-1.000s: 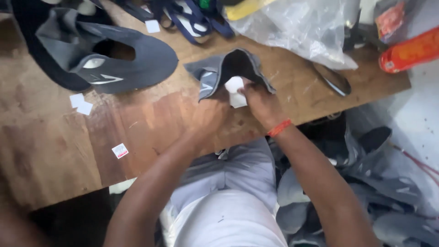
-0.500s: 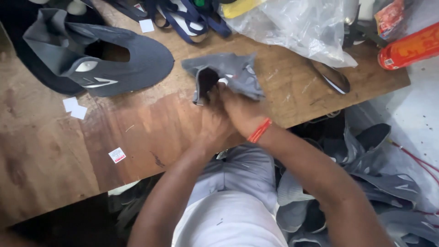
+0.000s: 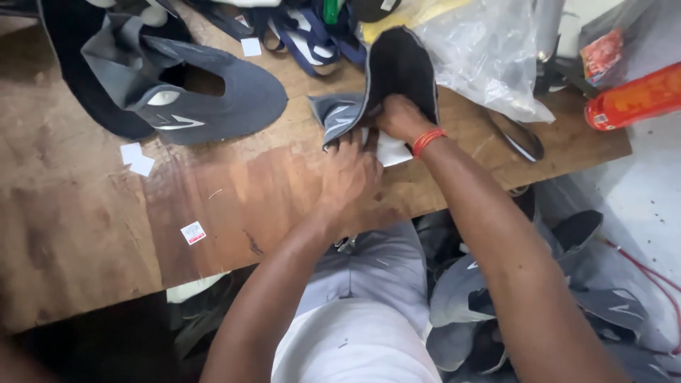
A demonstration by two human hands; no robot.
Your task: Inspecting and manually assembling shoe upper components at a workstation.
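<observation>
Left hand (image 3: 349, 169) presses the grey shoe upper (image 3: 383, 85) flat; right hand (image 3: 401, 117) grips its black lining.

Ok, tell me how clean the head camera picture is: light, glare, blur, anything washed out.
Head view: soft, even light, no hard shadows; a pale sheen lies on the wooden table left of the left hand; the clear plastic bag glints white; both hands, the right hand too, and the grey shoe upper look slightly smeared; the pale floor at the right edge is nearly washed out.
</observation>
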